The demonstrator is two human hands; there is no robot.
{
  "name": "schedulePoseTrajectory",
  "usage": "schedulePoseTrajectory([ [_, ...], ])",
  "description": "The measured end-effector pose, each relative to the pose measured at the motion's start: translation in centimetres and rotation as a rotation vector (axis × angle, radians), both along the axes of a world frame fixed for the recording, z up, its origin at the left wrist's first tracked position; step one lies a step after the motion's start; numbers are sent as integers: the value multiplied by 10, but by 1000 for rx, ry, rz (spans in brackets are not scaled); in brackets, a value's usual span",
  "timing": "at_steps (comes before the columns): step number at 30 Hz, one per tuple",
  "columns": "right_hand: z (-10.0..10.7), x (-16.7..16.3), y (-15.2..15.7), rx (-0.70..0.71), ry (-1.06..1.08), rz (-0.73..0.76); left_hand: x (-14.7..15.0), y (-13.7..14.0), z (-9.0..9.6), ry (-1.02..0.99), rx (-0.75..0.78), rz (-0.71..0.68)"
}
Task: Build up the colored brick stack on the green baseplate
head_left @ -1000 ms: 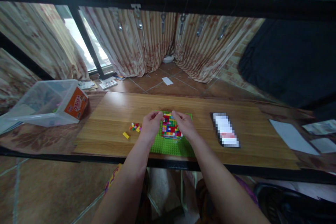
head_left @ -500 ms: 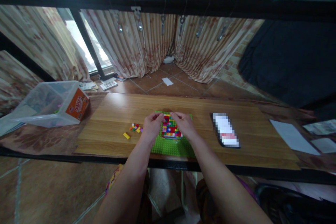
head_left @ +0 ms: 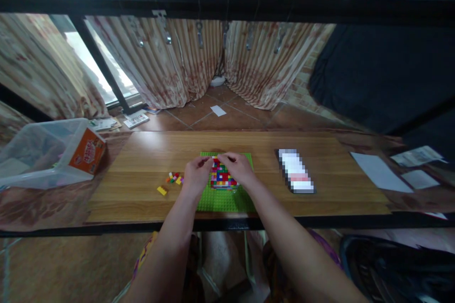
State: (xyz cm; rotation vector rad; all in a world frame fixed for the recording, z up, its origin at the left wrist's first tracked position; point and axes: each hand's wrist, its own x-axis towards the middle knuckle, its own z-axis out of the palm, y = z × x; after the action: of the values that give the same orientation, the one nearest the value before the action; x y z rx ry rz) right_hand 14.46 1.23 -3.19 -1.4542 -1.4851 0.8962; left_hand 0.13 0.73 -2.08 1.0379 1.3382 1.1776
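Note:
A block of multicoloured toy bricks (head_left: 223, 178) is built up on a green studded baseplate (head_left: 220, 203). My left hand (head_left: 196, 175) lies along its left side, thumb and fingers pinched together at the far left corner. My right hand (head_left: 239, 169) reaches over the far right part, its fingers curled closed at the far edge, close to the left fingertips. Whatever sits between the fingertips is too small and hidden to make out. Left of the baseplate are several loose small bricks (head_left: 174, 178) and a separate yellow brick (head_left: 162, 191).
The wooden board (head_left: 135, 161) lies on a low table. To the right is a phone (head_left: 295, 171), with paper sheets (head_left: 380, 173) farther right. At far left stands a clear plastic bin (head_left: 46, 151) with an orange label. A black bar (head_left: 227, 5) crosses above, with hooks hanging.
The view has turned slightly, shifting everything leftward. My right fingertips have moved closer to the left ones along the far edge of the brick block. The loose bricks look unchanged.

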Motion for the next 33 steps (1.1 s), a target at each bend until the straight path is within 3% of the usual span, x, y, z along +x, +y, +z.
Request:
schedulePoseTrajectory([
  [16, 4, -3, -5, 42, -99, -24, 3, -10, 21, -73, -46, 14],
  [21, 6, -5, -5, 100, -79, -160, 0, -11, 34, -296, -142, 79],
  [25, 18, -4, -10, 245, -54, -291, -5, -10, 42, -537, -205, 111],
  [29, 34, -7, -22, 427, -35, -210, -6, -10, 44, -687, -181, 97],
  [33, 42, -15, -35, 487, -65, -44, -4, -12, 43, -763, -141, 39],
])
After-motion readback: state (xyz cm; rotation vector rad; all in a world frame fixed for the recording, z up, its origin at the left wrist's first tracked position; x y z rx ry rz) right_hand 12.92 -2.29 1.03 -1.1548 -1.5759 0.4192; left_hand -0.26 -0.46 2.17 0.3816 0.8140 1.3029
